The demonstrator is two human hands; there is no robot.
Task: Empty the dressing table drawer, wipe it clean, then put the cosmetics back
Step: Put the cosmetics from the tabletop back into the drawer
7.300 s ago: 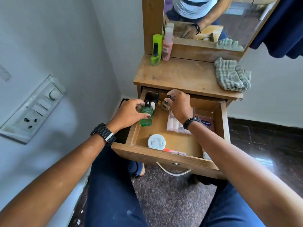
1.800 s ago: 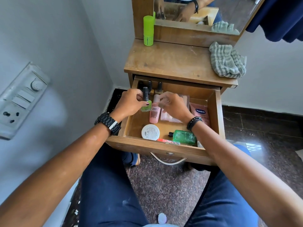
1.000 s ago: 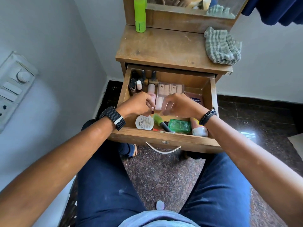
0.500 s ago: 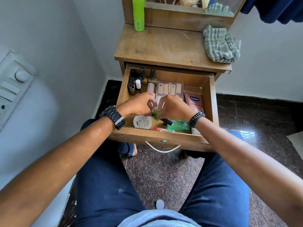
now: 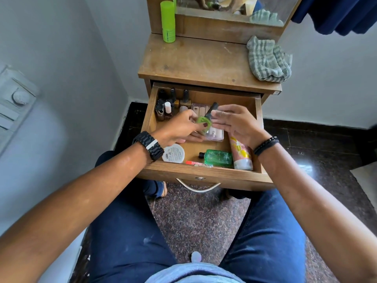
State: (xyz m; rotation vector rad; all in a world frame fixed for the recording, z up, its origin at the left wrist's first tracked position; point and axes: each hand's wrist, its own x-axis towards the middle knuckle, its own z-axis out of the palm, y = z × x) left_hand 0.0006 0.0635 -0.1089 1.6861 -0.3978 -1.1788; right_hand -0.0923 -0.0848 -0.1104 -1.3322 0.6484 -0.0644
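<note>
The wooden drawer point(image 5: 204, 175) stands pulled out with cosmetics inside. My left hand point(image 5: 179, 128) pinches a small green nail polish bottle point(image 5: 203, 121) with a black cap, tilted, above the drawer's middle. My right hand point(image 5: 234, 123) hovers beside it, fingers fairly straight, fingertips at the cap. Under my hands lies a clear pack of tubes point(image 5: 213, 135). Several nail polish bottles point(image 5: 168, 103) stand in the back left corner. At the front lie a white round tin point(image 5: 173, 154), a flat green bottle point(image 5: 218, 157), a pink tube point(image 5: 241, 153) and a red stick point(image 5: 199, 163).
A tall green bottle point(image 5: 168, 21) stands at the back left of the tabletop point(image 5: 195, 62), below the mirror point(image 5: 228, 9). A striped grey cloth point(image 5: 267, 60) lies crumpled at the tabletop's right edge. My knees sit under the drawer; a wall is close on the left.
The small green bottle lay among the front items a second ago; my left hand now holds it raised over the drawer's middle. Both hands have moved a little toward the back.
</note>
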